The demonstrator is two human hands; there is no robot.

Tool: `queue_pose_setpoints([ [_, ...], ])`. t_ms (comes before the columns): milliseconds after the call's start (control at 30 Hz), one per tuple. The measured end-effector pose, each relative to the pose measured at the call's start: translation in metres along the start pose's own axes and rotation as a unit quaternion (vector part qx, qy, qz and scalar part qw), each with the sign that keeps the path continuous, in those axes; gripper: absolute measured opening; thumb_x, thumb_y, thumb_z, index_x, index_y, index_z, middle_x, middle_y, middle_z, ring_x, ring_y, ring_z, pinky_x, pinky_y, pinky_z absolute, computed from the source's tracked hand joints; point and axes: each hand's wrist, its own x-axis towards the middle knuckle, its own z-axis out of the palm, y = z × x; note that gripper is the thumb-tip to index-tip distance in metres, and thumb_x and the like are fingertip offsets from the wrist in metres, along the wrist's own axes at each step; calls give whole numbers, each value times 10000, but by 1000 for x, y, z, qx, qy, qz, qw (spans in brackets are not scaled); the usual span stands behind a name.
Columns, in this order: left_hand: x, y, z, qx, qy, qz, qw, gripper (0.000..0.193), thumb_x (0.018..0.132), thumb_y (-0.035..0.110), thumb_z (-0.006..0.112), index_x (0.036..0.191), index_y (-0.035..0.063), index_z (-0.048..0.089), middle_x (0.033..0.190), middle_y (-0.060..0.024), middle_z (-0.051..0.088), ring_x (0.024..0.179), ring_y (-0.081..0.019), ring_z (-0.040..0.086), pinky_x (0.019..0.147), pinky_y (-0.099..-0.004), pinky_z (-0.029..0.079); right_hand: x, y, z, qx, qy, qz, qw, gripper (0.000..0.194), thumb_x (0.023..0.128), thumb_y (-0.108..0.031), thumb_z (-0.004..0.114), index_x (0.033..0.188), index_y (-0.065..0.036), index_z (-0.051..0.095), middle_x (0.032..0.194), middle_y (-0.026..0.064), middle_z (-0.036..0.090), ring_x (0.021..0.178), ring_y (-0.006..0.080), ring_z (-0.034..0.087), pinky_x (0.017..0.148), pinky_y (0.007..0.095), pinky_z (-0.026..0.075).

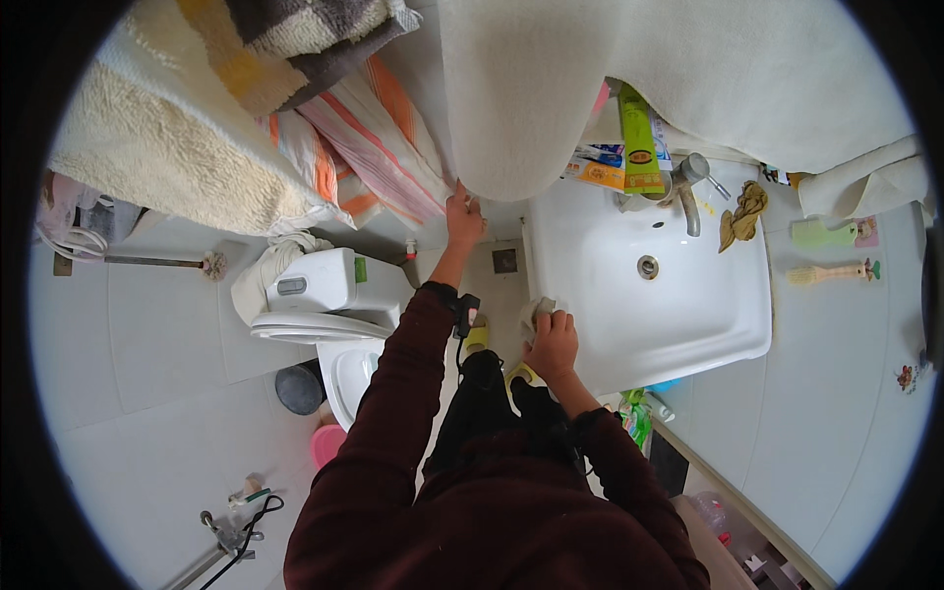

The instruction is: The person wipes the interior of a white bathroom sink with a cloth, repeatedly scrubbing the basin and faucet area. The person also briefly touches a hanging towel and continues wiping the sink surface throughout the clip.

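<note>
My left hand (464,220) reaches forward between a hanging orange-and-pink striped towel (376,140) and a long white towel (527,103). One finger points up while the others curl; whether it pinches either towel's edge is unclear. At the left rim of the white ceramic washbasin (590,310), my right hand (553,345) is closed on a crumpled greyish cloth (537,313). Beyond it, the basin holds a metal drain (647,267) and a faucet (689,195). A wrung brown cloth (745,214) lies on the basin's right side.
Several tubes, one green (639,140), stand behind the faucet. To my left is a toilet (350,372) with its lid raised, near a pink basin (327,445). A floor drain (504,261) lies ahead. A brush (830,273) hangs on the right wall.
</note>
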Motion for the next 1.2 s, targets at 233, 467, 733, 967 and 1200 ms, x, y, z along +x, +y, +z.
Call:
queue_pose_setpoints([
  [233, -9, 60, 46, 90, 175, 25, 980, 766, 773, 199, 668, 1392, 88, 231, 1104, -162, 479, 979, -304, 551, 803, -395, 481, 1, 0, 0, 8, -1, -7, 1000, 472, 511, -136, 748, 897, -72, 484, 910, 142, 452, 853, 333, 477, 700, 416, 435],
  [467, -7, 88, 75, 136, 233, -23, 962, 769, 778, 355, 636, 1382, 97, 237, 1249, -145, 434, 1108, -291, 497, 878, -403, 440, 1, 0, 0, 2, 3, -12, 1000, 463, 515, -122, 729, 898, -64, 475, 898, 138, 450, 838, 333, 476, 672, 410, 447],
  [733, 1, 74, 79, 165, 258, -12, 952, 879, 747, 400, 664, 1397, 98, 154, 1299, -151, 364, 1124, -282, 487, 875, -397, 447, 1, 0, 0, 4, -11, 4, 1000, 465, 513, -141, 735, 906, -78, 493, 899, 127, 448, 854, 326, 476, 707, 413, 440],
  [967, 13, 38, 64, 205, 251, 9, 946, 979, 720, 439, 689, 1410, 100, 83, 1344, -157, 303, 1138, -275, 478, 873, -392, 454, 2, 1, 1, 5, -12, 5, 1000, 469, 508, -139, 736, 908, -78, 498, 900, 126, 449, 858, 326, 476, 721, 412, 434],
  [1200, 10, 50, 47, 137, 157, -19, 978, 1092, 714, 438, 692, 1425, 95, -64, 1305, -226, 280, 1132, -352, 463, 853, -437, 466, 3, 0, 2, 0, 12, -16, 1000, 424, 530, -117, 695, 892, -67, 481, 872, 129, 445, 814, 328, 472, 654, 408, 433],
])
